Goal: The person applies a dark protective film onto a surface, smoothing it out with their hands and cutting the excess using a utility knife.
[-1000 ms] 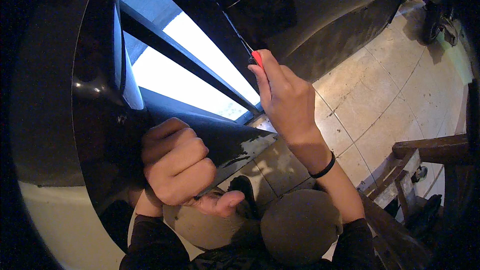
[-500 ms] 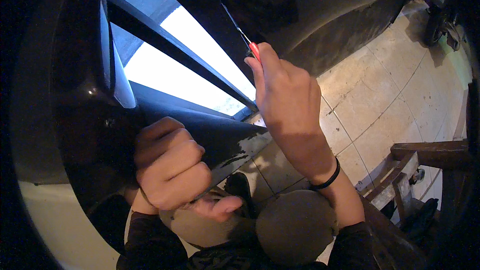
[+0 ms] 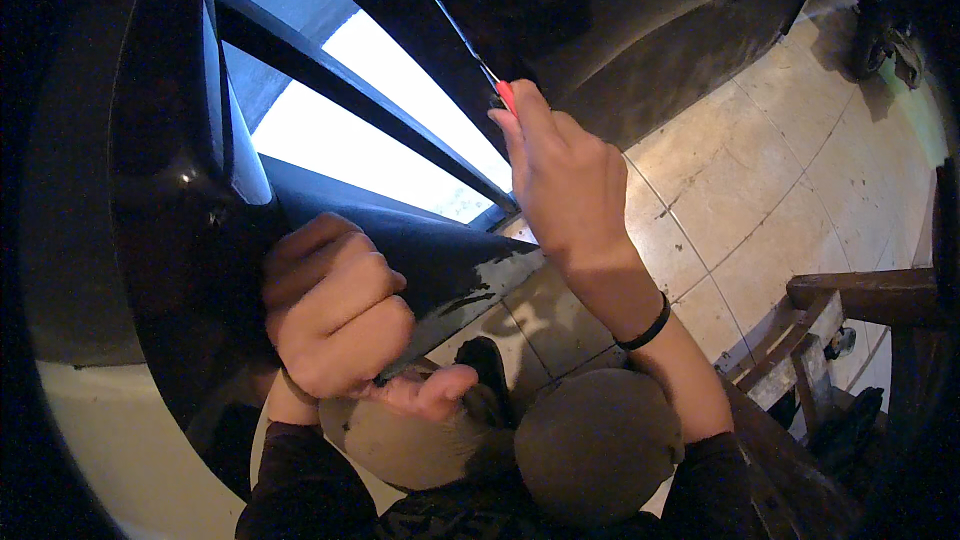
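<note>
My right hand (image 3: pixel 570 175) is closed in a pinch round a tool with a red handle (image 3: pixel 507 97). A thin pale tip sticks out beyond it, along the edge of a dark glossy panel (image 3: pixel 420 30); the tool's exact kind cannot be made out. At the left, my left hand (image 3: pixel 340 315) is curled with its thumb outstretched, against a glossy black panel (image 3: pixel 175 210). A dark edge shows between its thumb and fingers, but what they grip is hidden. Near its knuckles, a tapering black part (image 3: pixel 400 250) ends in a scuffed grey patch.
Bright light shows between dark bars (image 3: pixel 350 100) at upper left. Beige floor tiles (image 3: pixel 740 180) lie to the right, with a wooden frame (image 3: pixel 810 360) at lower right. My knees (image 3: pixel 600 445) and a dark shoe (image 3: pixel 485 365) are below the hands.
The view has shifted slightly. Both hands appear a little higher and further left in the picture, with much the same grips. The red-handled tool stays in my right hand.
</note>
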